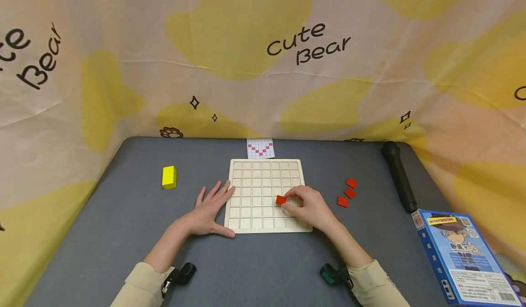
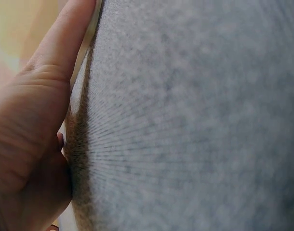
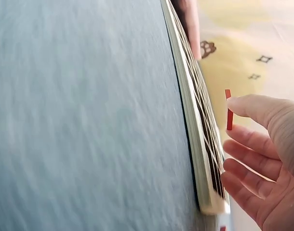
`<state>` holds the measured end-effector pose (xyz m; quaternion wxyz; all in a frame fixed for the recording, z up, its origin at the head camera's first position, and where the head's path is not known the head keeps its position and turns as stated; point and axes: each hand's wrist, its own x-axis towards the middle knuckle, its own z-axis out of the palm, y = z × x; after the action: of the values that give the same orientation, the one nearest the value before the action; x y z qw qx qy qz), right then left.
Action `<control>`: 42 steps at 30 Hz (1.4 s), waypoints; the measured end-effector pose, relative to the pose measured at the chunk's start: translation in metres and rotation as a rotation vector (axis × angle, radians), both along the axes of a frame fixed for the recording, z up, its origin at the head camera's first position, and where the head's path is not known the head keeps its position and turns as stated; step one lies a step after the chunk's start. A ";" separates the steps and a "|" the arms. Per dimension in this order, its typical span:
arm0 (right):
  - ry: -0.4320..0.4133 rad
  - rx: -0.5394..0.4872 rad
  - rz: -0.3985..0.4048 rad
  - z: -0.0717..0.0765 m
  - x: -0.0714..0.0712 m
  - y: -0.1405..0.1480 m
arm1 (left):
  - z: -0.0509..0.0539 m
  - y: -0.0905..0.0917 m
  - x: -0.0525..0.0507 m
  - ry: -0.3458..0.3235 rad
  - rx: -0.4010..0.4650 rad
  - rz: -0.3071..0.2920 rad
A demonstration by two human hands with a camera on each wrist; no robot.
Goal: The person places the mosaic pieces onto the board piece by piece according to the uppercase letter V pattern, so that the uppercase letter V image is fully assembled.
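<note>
A pale grid board (image 1: 250,202) lies in the middle of the table, its squares bare of tiles where visible. My left hand (image 1: 207,213) is spread flat at its left edge, fingertips and thumb touching the rim; the left wrist view shows the thumb side of this hand (image 2: 36,106) along the board's edge. Above the board, right of its middle, my right hand (image 1: 310,208) pinches a red square tile (image 1: 281,200) between thumb and finger. In the right wrist view the tile (image 3: 229,109) stands edge-on in the fingers of that hand (image 3: 267,149).
Several red tiles (image 1: 342,201) lie right of the board. A card with a pink zigzag pattern (image 1: 260,149) is behind it, a yellow block (image 1: 169,177) to the left. A black microphone (image 1: 398,177) and a blue box (image 1: 464,256) are at the far right.
</note>
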<state>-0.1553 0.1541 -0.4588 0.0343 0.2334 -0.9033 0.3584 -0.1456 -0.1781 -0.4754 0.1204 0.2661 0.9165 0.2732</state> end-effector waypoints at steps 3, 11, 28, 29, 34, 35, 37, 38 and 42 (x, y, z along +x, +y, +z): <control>0.005 0.004 0.033 0.000 0.004 -0.008 | 0.000 0.000 0.000 0.003 -0.002 0.000; 0.082 0.107 0.070 -0.003 0.014 -0.023 | -0.001 0.001 0.002 0.006 0.000 -0.007; 0.134 0.080 0.078 -0.010 0.015 -0.026 | -0.001 0.001 0.003 0.029 0.001 -0.006; 0.133 0.076 0.078 -0.010 0.015 -0.026 | -0.001 0.001 0.003 0.029 0.004 -0.006; 0.136 0.063 0.084 -0.010 0.014 -0.026 | -0.002 0.001 0.002 0.027 -0.001 -0.005; 0.135 0.061 0.086 -0.010 0.014 -0.026 | -0.002 0.000 0.002 0.029 0.000 -0.005; 0.130 0.057 0.090 -0.010 0.014 -0.025 | -0.002 0.000 0.002 0.033 -0.002 -0.005; 0.126 0.051 0.093 -0.010 0.014 -0.025 | -0.002 0.000 0.002 0.036 -0.003 -0.005; 0.110 0.016 0.099 -0.009 0.012 -0.019 | -0.001 0.000 0.001 0.054 0.011 -0.005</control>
<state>-0.1437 0.1347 -0.4673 0.0644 0.2975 -0.8902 0.3390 -0.1443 -0.1785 -0.4768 0.0947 0.2766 0.9173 0.2705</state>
